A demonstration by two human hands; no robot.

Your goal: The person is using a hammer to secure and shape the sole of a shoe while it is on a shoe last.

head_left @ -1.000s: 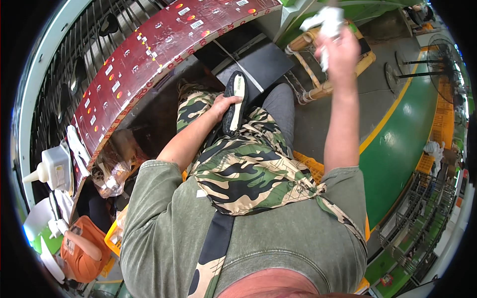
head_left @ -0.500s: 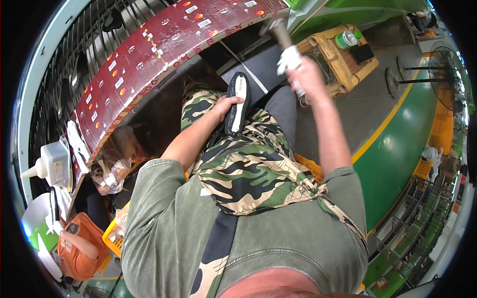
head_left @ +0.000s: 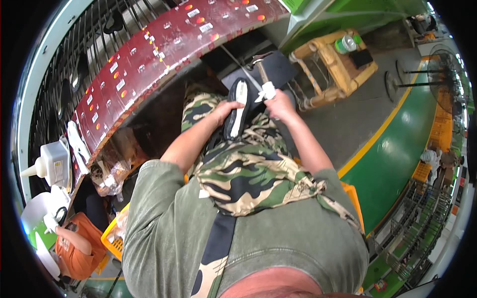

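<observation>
A black shoe (head_left: 242, 94) with a pale strip along its upturned bottom lies lengthwise on my lap. My left hand (head_left: 226, 110) grips it from the left side, thumb laid over the pale strip. My right hand (head_left: 281, 105) is closed round a hammer (head_left: 263, 73), whose grip is wrapped in white cloth. The hammer's head points away from me, just beyond and right of the shoe's far end, and appears apart from it. A camouflage apron (head_left: 248, 174) covers my lap.
A long bench with a dark red covering (head_left: 164, 54) curves across the left and front. Right of my knees stands a bamboo stool (head_left: 325, 54) bearing a green-capped bottle (head_left: 346, 44) and a dark flat object. A fan (head_left: 439, 69) stands farther right. A person in orange (head_left: 77, 248) works at lower left.
My right hand has swung the hammer down and to the left, from high on the right to close beside the shoe. The shoe has shifted slightly toward me, still in my left hand.
</observation>
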